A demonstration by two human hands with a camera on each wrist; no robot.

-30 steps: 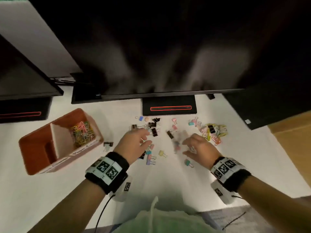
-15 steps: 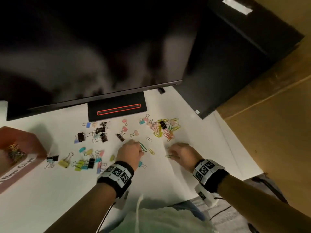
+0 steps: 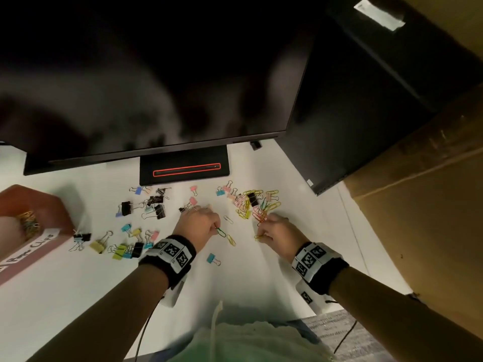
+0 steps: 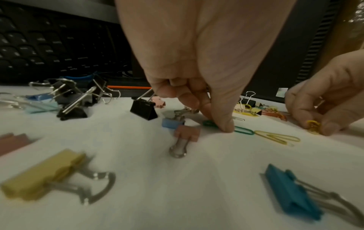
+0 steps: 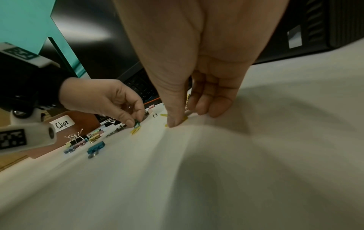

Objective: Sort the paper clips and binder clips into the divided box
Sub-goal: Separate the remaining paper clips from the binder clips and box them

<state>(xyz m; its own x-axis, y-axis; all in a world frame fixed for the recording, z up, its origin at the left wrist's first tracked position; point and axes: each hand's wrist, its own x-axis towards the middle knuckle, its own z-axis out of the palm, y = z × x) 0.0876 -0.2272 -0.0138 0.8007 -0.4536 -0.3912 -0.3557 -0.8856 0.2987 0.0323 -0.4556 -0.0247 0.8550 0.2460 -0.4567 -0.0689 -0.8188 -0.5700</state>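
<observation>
While the left hand (image 4: 197, 62) pinches a green wire paper clip (image 4: 242, 130) against the white worktop (image 3: 248, 270), the right hand (image 3: 278, 232) pinches a yellow one (image 4: 313, 125); the reddish divided box (image 3: 44, 205) is cut off at left.

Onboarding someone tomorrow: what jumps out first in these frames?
Both hands work at the middle of the white table: the left hand pinches a green paper clip, the right hand a yellow paper clip. Coloured binder clips lie scattered to the left, a paper clip pile lies ahead of the right hand. The orange divided box sits at the far left edge.
</observation>
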